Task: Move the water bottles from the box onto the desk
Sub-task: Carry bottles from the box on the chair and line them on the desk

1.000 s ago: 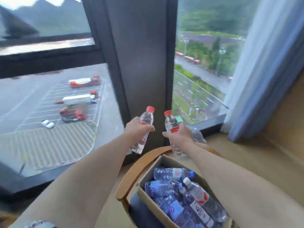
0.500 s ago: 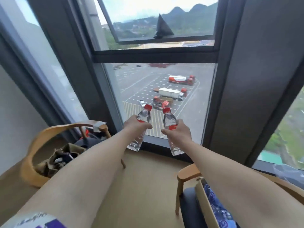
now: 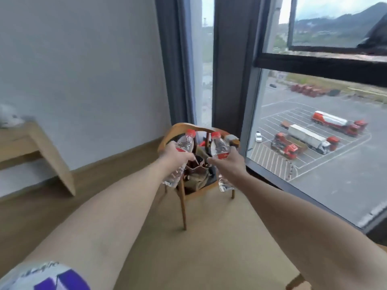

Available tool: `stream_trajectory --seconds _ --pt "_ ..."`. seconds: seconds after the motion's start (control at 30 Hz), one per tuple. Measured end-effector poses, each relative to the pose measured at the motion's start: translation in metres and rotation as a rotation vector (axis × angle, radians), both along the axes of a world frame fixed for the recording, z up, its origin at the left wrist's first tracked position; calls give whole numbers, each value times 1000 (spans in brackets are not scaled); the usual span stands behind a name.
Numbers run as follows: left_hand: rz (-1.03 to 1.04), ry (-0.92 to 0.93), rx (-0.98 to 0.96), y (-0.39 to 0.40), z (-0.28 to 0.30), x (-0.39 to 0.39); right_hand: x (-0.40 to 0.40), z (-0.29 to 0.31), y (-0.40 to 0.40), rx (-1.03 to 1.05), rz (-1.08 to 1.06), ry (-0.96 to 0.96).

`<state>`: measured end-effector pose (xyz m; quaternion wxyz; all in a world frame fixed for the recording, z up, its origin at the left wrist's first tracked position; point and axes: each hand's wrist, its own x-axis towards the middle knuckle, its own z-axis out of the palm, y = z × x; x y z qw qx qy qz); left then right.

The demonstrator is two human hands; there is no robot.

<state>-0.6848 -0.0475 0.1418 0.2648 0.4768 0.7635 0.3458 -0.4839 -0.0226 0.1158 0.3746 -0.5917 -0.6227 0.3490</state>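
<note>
At the far left edge, a light wooden worktop (image 3: 31, 141) stands against the white wall, well apart from both hands. The left hand (image 3: 175, 154) has its grip closed around the middle of a clear red-capped water bottle (image 3: 181, 153), held in the air, cap up and tilted slightly right, in front of a wooden chair (image 3: 184, 197) that carries a brown bag (image 3: 196, 174). Just beside it, the right hand (image 3: 229, 164) has its grip closed around a second red-capped bottle (image 3: 219, 149), cap tilted slightly left, with the window (image 3: 314, 143) to the right.
</note>
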Motion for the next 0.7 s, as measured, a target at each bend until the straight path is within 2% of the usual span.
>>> stream_trajectory --seconds 0.1,0.27,0.47,0.7 --pt "124 -73 34 -51 -2 -89 -95 2 -23 -16 101 -6" --pt "386 -14 -5 -149 -7 -223 -249 2 -77 -66 310 11" --pt "612 -111 4 -245 -18 -341 -394 -5 -131 -112 591 -23" --pt "874 -113 -6 -322 -34 -466 -570 -25 -169 -98 845 -73"
